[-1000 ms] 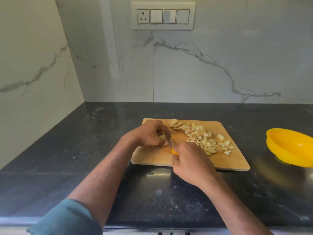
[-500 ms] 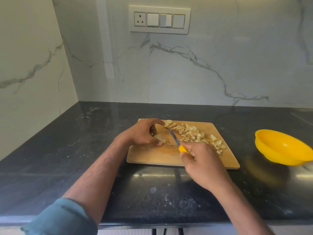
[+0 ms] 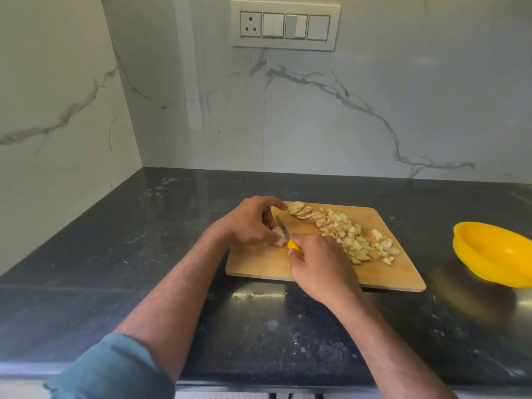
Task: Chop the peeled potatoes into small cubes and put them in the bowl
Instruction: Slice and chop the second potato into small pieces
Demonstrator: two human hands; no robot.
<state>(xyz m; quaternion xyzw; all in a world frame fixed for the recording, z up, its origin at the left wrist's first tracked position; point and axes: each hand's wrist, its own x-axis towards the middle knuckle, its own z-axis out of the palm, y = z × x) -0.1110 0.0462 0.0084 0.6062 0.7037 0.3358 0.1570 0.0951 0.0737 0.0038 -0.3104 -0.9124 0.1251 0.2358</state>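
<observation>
Teal cloth comes first at my far left: one rolled-up teal sleeve [image 3: 112, 370] at the bottom edge, on the left forearm. Following that arm up, I see the left hand [image 3: 250, 223] arched over the near-left part of one rectangular pale wooden cutting board [image 3: 259, 263]. Its fingers are curled, and thumb and fingertips pinch one small pale potato piece [image 3: 277, 231] down against the wood.

Just right of it lies one small knife with a steel blade and yellow handle [image 3: 283, 230], its blade set against that piece. The right hand [image 3: 319, 266] has its fingers wrapped tight around the handle, so only the front end of the yellow shows.

Further right, along the board's far edge, I count one short overlapping row of round potato slices [image 3: 300, 210]; I cannot number the slices. Beyond them a single loose heap of small pale potato cubes [image 3: 357, 240] spreads toward the board's right side, too many and too small for me to count.

Well apart to the right stands one round yellow plastic bowl [image 3: 495, 254], cut off by the frame edge; no cubes show in it.

Everything rests on a dark speckled stone counter [image 3: 144, 254], glossy and dusted with pale specks, set in a corner of white grey-veined marble walls [image 3: 345, 125]. One white switch plate [image 3: 285, 24] has one socket and three switches.
</observation>
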